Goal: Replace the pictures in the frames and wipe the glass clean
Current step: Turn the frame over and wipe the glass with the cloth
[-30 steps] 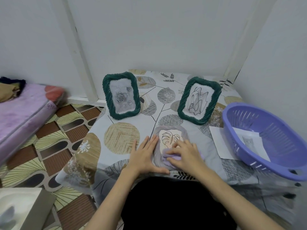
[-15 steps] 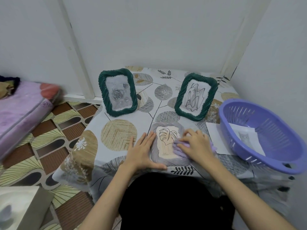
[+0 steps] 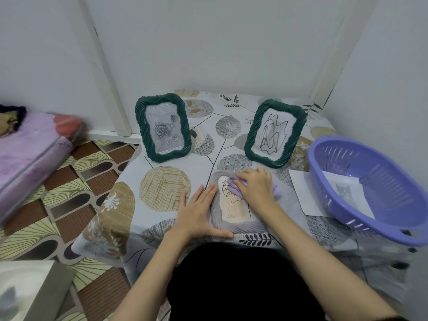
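- We see a low bench point(image 3: 162, 188) covered by a cloth printed with leaves and round patches.
- Two green frames stand upright at its far side: the left frame point(image 3: 162, 130) shows roses, the right frame point(image 3: 275, 133) a black scribble.
- A grey frame point(image 3: 234, 210) lies flat at the near edge.
- A purple basket point(image 3: 370, 191) sits at the right, overlapping a white sheet point(image 3: 303, 193) lying on the cloth.

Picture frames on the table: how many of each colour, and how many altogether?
Dark green, standing upright: 2, the rose-picture frame and the scribble-picture frame.
Pale grey, lying flat under the hands: 1, the leaf-picture frame.
Total: 3 frames.
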### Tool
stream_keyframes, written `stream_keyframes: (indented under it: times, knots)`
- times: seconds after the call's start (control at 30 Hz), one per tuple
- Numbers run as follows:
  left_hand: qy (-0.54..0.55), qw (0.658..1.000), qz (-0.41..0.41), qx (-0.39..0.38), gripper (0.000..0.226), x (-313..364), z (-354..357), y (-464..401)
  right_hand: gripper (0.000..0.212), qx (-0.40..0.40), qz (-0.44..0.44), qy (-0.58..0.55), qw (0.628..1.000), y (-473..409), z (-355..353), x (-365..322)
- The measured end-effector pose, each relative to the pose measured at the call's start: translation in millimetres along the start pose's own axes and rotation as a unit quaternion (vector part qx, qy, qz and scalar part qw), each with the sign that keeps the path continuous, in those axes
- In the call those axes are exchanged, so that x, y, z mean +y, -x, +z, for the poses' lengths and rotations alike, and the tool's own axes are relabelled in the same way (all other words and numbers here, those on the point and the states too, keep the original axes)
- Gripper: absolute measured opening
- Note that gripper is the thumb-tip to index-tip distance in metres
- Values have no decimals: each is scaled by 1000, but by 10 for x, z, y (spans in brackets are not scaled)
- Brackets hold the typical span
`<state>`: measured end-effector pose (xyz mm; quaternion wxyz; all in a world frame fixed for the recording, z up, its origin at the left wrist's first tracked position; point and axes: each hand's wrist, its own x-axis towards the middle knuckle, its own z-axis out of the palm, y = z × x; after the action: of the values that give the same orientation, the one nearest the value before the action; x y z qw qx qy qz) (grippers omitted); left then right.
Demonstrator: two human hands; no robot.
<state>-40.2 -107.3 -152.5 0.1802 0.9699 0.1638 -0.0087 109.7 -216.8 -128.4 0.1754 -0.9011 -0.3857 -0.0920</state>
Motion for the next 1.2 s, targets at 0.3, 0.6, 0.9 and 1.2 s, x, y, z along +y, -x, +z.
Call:
stream_keyframes:
  times: [0.3,0.6,0.9,1.2]
  knots:
    - [-18,1000,2,6,138,-17,31,-1,26,-2,-39,11,999,-109,59,-3]
    - [-21,1000,0,3,141,-16,30,-15,25,0,-46,-4,999,-111,113,-84]
    - [-20,1000,3,0,142,-16,24,-18,27,-59,-72,-13,996,-204,83,-48]
    - [-19,1000,-3,-13,134,26,-23,16,30,-75,-114,-80,987,-52,59,15]
